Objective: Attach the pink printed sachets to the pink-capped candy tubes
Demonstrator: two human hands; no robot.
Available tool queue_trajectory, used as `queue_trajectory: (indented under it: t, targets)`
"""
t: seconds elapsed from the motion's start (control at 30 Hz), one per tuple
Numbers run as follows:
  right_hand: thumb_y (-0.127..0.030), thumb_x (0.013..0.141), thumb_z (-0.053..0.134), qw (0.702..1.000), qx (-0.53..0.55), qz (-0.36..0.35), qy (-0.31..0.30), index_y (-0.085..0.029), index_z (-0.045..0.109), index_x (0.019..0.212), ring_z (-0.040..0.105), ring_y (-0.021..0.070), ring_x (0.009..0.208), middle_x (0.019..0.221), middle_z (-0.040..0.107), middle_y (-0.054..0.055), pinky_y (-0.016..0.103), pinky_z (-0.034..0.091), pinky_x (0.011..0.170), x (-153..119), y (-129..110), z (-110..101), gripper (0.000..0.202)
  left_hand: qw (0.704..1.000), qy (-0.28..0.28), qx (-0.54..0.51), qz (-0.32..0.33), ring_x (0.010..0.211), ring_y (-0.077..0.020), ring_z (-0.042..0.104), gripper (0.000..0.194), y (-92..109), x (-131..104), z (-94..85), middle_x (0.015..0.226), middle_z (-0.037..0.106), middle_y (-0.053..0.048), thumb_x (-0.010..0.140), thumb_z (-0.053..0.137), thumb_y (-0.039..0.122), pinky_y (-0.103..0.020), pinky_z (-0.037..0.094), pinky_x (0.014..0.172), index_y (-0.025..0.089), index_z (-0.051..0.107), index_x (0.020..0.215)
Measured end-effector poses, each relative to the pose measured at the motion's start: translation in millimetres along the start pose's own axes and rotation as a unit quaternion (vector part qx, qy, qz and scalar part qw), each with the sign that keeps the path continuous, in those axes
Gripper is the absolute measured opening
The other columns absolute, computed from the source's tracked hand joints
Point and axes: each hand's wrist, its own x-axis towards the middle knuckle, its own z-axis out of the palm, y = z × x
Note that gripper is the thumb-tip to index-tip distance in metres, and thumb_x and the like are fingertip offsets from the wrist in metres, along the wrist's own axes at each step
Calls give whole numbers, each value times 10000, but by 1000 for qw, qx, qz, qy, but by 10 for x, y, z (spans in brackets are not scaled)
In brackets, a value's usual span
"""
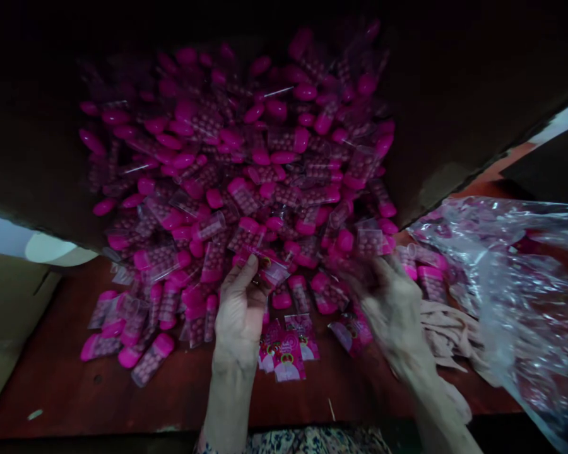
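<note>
My left hand [240, 309] pinches a small pink printed label [272, 270], its thumb on top, just in front of a big heap of small clear bottles [243, 197] with bright pink caps and round beads inside. To the right, my right hand [394, 299] is smeared by motion over the heap's edge, and whatever its fingers hold cannot be made out. Between the hands, several loose pink labels [288, 356] lie on the red table [180, 391]. Another label [350, 334] lies just left of my right hand.
A dark box [447, 126] opens toward me, with bottles spilling out of it. At the right sits a large clear plastic bag [511, 302], a crumpled beige cloth [449, 331] beside it. Several bottles [154, 359] lie at the front left. A cardboard piece [9, 315] stands at the left edge.
</note>
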Motion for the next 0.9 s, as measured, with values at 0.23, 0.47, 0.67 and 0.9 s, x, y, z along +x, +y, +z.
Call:
queue_trajectory:
  t: [0.23, 0.47, 0.67, 0.9]
  targets:
    - [-357, 720, 703, 931, 289, 222, -2, -197, 618, 859, 532, 103, 514, 635, 616, -27, 220, 441, 481, -297, -426, 42, 229, 1000, 19, -2, -19, 652, -111, 642, 83, -79, -25, 5, 670, 677, 25, 687, 692, 117, -207, 512, 612, 180, 639, 699]
    - [-334, 707, 721, 871, 408, 271, 44, -183, 588, 823, 496, 69, 479, 606, 571, -50, 178, 429, 457, -468, -599, 399, 232, 999, -8, -1, -33, 571, -92, 605, 68, -173, -116, 44, 597, 653, 44, 698, 699, 195, -218, 483, 640, 192, 637, 671]
    - [-315, 715, 716, 855, 434, 271, 85, -184, 579, 830, 514, 67, 506, 648, 576, -41, 178, 451, 493, -504, -609, 494, 222, 998, -34, -7, -58, 536, -91, 594, 82, -198, -140, 108, 620, 677, 43, 690, 702, 230, -225, 467, 598, 177, 641, 676]
    - [-337, 706, 715, 873, 399, 266, 86, -182, 595, 866, 507, 81, 602, 716, 544, -29, 201, 470, 569, -499, -569, 550, 253, 999, -41, -9, -23, 598, -105, 618, 146, -269, -109, 37, 667, 691, 25, 636, 753, 246, -216, 445, 558, 168, 642, 691]
